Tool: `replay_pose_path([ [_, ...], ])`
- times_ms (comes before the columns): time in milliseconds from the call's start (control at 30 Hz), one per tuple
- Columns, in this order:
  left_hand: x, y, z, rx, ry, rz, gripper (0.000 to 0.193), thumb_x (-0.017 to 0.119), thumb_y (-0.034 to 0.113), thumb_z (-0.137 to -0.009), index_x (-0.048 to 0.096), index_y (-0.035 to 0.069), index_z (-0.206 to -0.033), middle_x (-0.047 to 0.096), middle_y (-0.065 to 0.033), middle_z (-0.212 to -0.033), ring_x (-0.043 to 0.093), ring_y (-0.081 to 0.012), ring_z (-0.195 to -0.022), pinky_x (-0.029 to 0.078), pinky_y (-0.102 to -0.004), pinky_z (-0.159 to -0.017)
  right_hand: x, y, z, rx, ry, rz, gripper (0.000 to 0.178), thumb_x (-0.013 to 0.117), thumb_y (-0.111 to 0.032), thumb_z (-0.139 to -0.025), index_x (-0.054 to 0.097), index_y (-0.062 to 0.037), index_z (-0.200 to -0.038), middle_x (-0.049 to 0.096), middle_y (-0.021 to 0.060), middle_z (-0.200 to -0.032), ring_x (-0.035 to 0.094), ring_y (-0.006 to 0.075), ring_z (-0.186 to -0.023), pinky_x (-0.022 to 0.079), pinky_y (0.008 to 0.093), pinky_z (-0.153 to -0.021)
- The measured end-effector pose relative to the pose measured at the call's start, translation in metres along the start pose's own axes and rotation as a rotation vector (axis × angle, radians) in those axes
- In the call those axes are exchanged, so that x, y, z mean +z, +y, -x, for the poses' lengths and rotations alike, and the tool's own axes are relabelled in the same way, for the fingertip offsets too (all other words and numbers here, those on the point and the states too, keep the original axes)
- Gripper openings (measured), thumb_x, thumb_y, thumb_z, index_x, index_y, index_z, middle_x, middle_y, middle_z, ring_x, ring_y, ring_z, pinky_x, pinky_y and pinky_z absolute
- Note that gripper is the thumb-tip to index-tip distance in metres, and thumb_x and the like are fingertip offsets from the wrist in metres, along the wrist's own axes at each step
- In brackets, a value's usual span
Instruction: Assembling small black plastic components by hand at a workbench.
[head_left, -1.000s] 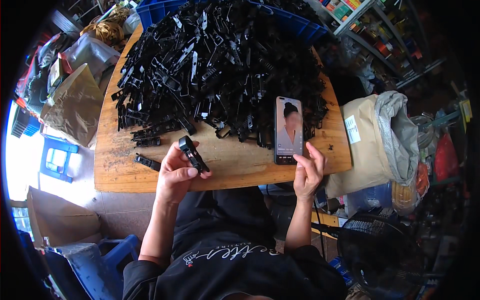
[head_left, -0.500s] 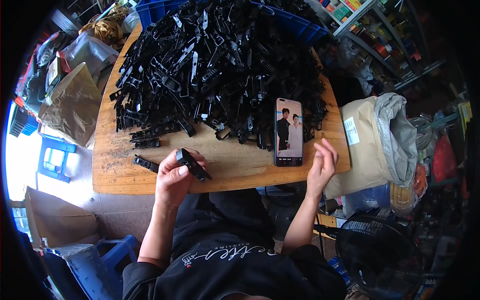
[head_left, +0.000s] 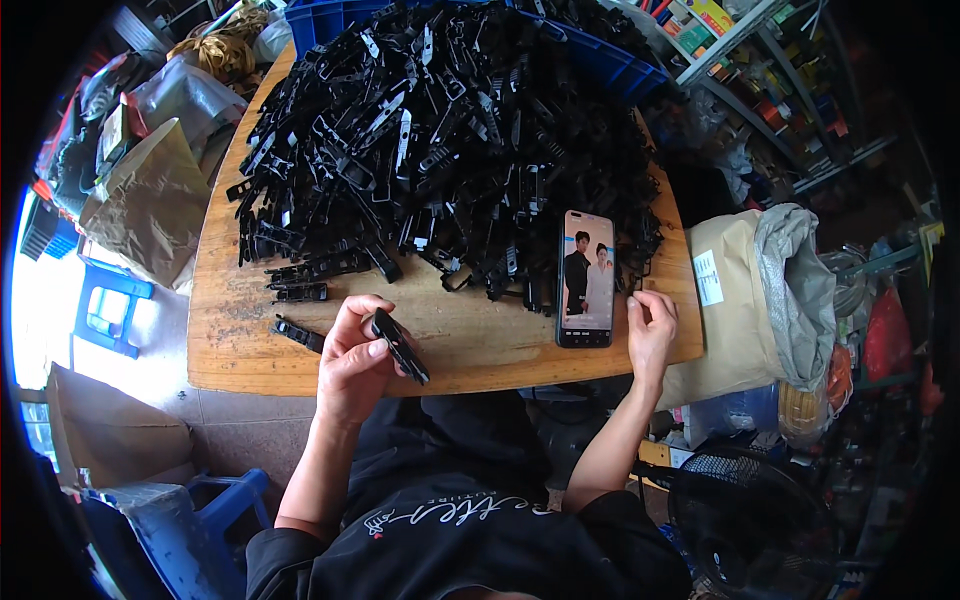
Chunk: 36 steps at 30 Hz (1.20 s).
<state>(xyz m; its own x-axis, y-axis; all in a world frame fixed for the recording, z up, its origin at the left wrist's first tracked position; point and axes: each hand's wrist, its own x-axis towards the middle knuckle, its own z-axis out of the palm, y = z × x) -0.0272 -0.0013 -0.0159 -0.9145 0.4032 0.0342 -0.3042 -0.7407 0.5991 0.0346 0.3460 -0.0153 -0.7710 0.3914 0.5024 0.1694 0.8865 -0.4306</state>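
Observation:
My left hand [head_left: 357, 365], over the table's near edge, is closed around a black elongated clip-like part [head_left: 400, 348], pinched by the thumb and fingers and tilted down to the right. A similar black part [head_left: 298, 333] lies on the wood just left of that hand. My right hand [head_left: 653, 335] is at the table's right side, beside the phone, with its fingers curled in; whether anything is in them I cannot make out. The smartphone [head_left: 587, 285] stands tilted up, its screen lit with two people. Behind it rises a big heap of black clip-like parts [head_left: 430, 140].
The wooden table [head_left: 480, 362] has a curved near edge. Blue crates [head_left: 615, 70] hold part of the heap at the back. A paper sack [head_left: 735, 300] stands right of the table, with a black fan [head_left: 750, 520] below it. Blue stools [head_left: 112, 305] are on the left.
The part in my left hand has been turned, showing a different side. My right hand's fingers have curled in from a more spread pose. The whole view has shifted slightly.

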Motion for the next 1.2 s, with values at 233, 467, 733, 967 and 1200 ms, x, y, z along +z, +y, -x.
replay_pose_path([
  [233, -0.003, -0.002, -0.002, -0.005, -0.026, 0.022, 0.036, 0.060, 0.007, -0.076, 0.044, 0.003, -0.108, 0.058, -0.0121, -0.080, 0.058, -0.0199, -0.068, 0.049, -0.0283, -0.063, -0.025, 0.001, 0.006, 0.023, -0.057, 0.074, 0.015, 0.062, -0.005, -0.076, 0.061, 0.0005, -0.090, 0.059, 0.0116, -0.089, 0.055, 0.0239, -0.084, 0.043, 0.0309, -0.075],
  [467, 0.013, 0.008, 0.006, 0.012, 0.059, -0.090, 0.039, 0.060, 0.004, -0.075, 0.045, 0.000, -0.110, 0.057, -0.0101, -0.077, 0.057, -0.0153, -0.065, 0.048, -0.0252, -0.063, -0.011, 0.005, -0.006, 0.100, -0.075, 0.006, 0.015, 0.061, -0.004, -0.076, 0.060, 0.0014, -0.090, 0.054, 0.0098, -0.078, 0.052, 0.0196, -0.065, 0.043, 0.0283, -0.062],
  [733, -0.013, 0.071, 0.037, 0.116, 0.238, -0.688, 0.039, 0.069, 0.015, -0.066, 0.048, 0.001, -0.097, 0.055, -0.0076, -0.087, 0.055, -0.0133, -0.074, 0.044, -0.0217, -0.066, -0.022, 0.002, 0.014, 0.375, 0.037, -0.619, 0.010, 0.061, 0.001, -0.077, 0.056, 0.0009, -0.086, 0.059, 0.0036, -0.078, 0.055, 0.0084, -0.070, 0.045, 0.0213, -0.067],
  [967, -0.007, 0.055, -0.001, 0.196, 0.279, -0.657, 0.033, 0.060, -0.002, -0.071, 0.048, 0.004, -0.101, 0.054, -0.0049, -0.074, 0.050, -0.0091, -0.056, 0.040, -0.0191, -0.046, -0.015, -0.056, 0.024, 0.138, 0.025, -1.048, 0.020, 0.054, -0.012, -0.083, 0.050, 0.0030, -0.094, 0.057, 0.0129, -0.092, 0.057, 0.0155, -0.075, 0.048, 0.0280, -0.072],
  [1200, 0.019, 0.014, 0.005, 0.033, 0.196, -0.446, 0.025, 0.057, 0.004, -0.081, 0.050, -0.001, -0.105, 0.060, -0.0152, -0.094, 0.062, -0.0213, -0.082, 0.050, -0.0319, -0.076, 0.017, -0.158, 0.042, 0.009, -0.309, -1.141, 0.012, 0.057, -0.005, -0.082, 0.057, 0.0043, -0.090, 0.054, 0.0118, -0.097, 0.053, 0.0143, -0.085, 0.044, 0.0246, -0.078],
])
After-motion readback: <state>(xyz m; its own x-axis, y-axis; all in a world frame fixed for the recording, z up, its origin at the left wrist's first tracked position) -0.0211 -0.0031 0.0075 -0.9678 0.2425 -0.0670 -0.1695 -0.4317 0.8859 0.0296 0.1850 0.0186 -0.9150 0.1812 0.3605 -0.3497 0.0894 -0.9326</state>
